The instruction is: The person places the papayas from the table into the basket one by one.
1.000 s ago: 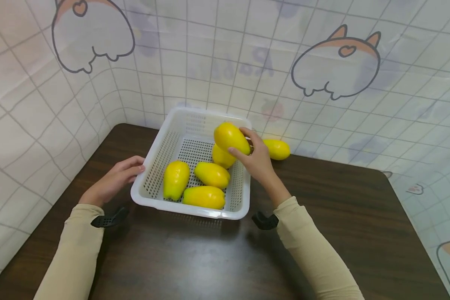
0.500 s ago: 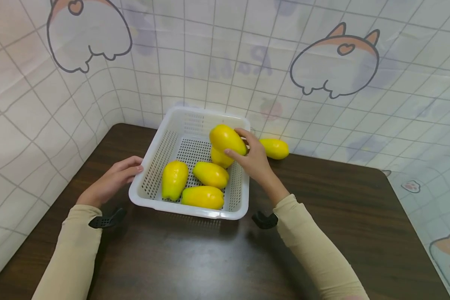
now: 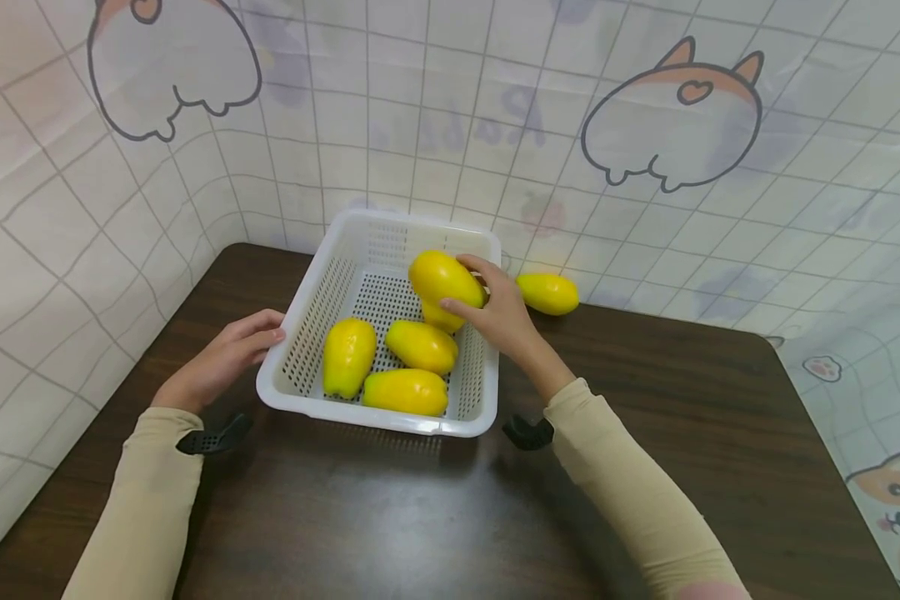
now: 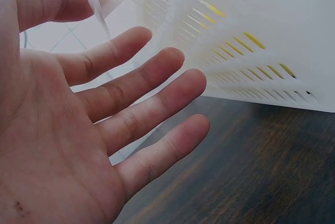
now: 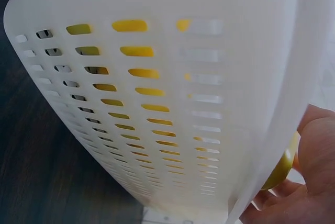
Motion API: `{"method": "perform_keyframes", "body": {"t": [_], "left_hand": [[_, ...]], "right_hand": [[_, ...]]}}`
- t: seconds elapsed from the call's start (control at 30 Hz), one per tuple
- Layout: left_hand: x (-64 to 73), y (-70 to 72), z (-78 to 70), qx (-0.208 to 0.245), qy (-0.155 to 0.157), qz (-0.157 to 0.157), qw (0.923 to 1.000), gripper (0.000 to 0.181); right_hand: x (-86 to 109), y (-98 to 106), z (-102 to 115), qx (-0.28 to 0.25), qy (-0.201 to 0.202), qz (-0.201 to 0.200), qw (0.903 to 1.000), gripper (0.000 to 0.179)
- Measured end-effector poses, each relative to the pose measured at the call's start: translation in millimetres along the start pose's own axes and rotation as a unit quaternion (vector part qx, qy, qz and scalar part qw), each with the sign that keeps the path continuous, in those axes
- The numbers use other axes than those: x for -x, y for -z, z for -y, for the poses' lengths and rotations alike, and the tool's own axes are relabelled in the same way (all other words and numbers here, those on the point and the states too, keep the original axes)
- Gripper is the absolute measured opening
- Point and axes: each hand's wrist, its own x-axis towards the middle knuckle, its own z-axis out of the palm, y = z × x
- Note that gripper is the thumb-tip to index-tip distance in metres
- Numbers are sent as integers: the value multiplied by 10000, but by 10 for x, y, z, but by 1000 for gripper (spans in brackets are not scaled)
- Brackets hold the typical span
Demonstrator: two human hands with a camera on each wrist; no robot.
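Observation:
In the head view my right hand (image 3: 498,308) grips a yellow papaya (image 3: 441,279) at its greenish end, over the back right of a white perforated basket (image 3: 378,421). Another papaya (image 3: 442,317) lies under it, mostly hidden. Three more papayas lie in the front of the basket: one upright on the left (image 3: 349,358), two on their sides, including the front papaya (image 3: 405,393). At the left rim is my left hand (image 3: 228,358). Its thumb (image 4: 52,1) reaches over the rim in the left wrist view, the other fingers spread and nearly straight outside the wall.
One more papaya (image 3: 547,293) lies on the dark wooden table (image 3: 645,400), behind my right hand and outside the basket. A grid-patterned cloth (image 3: 435,108) with cartoon animals hangs along the back and sides of the table.
My right hand has moved slightly left with the papaya, further in over the basket. My left hand has stayed at the left rim. The camera view has shifted a little.

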Motion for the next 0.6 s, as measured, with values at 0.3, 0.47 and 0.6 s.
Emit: {"method": "perform_keyframes", "body": {"t": [0.3, 0.47, 0.6], "left_hand": [[8, -5, -34, 55, 11, 8, 10000, 42], [6, -7, -34, 22, 62, -12, 10000, 42], [6, -9, -24, -29, 91, -28, 10000, 43]], "right_hand": [[-20, -24, 6, 97, 54, 250, 9996, 69], [-27, -37, -14, 136, 92, 375, 9992, 71], [-29, -45, -24, 147, 126, 449, 9988, 69]]}}
